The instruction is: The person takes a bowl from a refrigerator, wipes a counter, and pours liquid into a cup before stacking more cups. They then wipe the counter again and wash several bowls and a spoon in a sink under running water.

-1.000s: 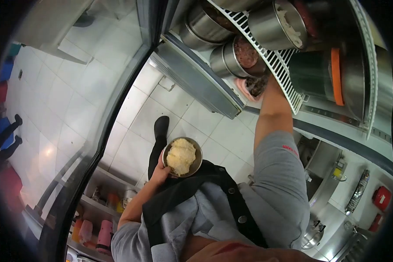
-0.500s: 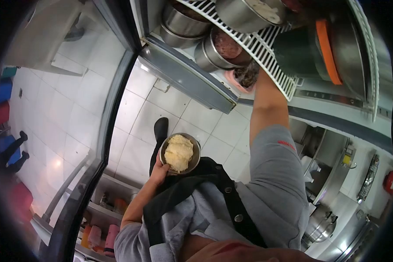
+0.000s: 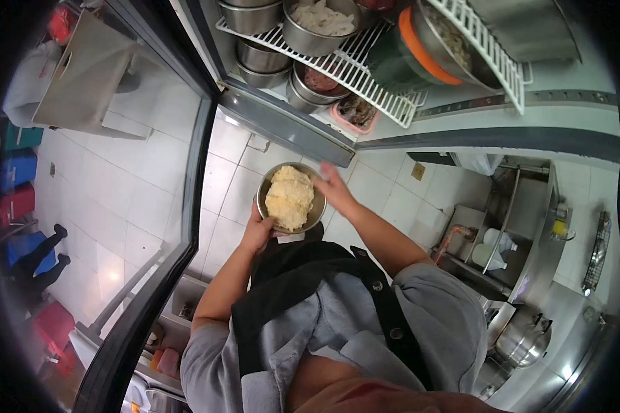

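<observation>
My left hand (image 3: 257,233) is closed on the near left side of a round steel bowl (image 3: 318,210), held in front of my apron. A lumpy, pale yellow mass (image 3: 289,198) with a crumbly surface fills most of it. At the bowl's right rim is my right hand (image 3: 333,187), slightly blurred, its fingers stretched out and the thumb apart. It holds nothing, and its thumb side points toward the rim.
Ahead, an open fridge has wire shelves (image 3: 331,63) with steel bowls, a dark container with an orange rim (image 3: 424,51) and a pink-edged tray (image 3: 355,113). Its glass door (image 3: 151,138) stands at the left. A steel sink (image 3: 523,227) and a lidded pot (image 3: 523,337) are on the right.
My right hand has come out from under the fridge shelf and down to the bowl's right rim. My left hand has raised the bowl a little, and the view has shifted.
</observation>
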`<action>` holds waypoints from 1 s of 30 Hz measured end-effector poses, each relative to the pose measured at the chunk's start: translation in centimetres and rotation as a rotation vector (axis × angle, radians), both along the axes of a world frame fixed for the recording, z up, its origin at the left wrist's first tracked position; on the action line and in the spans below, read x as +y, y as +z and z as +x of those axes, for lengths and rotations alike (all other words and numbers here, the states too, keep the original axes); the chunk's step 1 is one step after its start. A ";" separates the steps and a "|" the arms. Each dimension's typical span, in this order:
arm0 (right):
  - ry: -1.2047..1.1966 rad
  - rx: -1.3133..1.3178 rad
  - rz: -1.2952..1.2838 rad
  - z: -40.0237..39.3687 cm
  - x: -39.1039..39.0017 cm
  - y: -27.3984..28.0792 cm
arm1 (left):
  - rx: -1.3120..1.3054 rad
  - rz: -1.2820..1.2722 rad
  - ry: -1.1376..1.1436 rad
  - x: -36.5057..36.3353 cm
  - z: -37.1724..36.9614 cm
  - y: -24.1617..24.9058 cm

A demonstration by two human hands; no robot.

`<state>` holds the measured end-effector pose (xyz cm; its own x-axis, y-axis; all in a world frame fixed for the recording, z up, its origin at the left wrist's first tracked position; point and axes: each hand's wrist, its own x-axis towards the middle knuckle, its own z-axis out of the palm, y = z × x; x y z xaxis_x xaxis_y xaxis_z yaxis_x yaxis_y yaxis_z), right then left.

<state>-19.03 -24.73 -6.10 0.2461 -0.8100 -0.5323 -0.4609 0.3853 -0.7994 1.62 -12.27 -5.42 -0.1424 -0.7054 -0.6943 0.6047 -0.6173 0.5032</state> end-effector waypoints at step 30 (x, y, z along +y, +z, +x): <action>-0.987 -0.774 -0.055 0.0 -9.5 4.6 | -0.126 0.011 -0.161 -0.6 1.1 0.3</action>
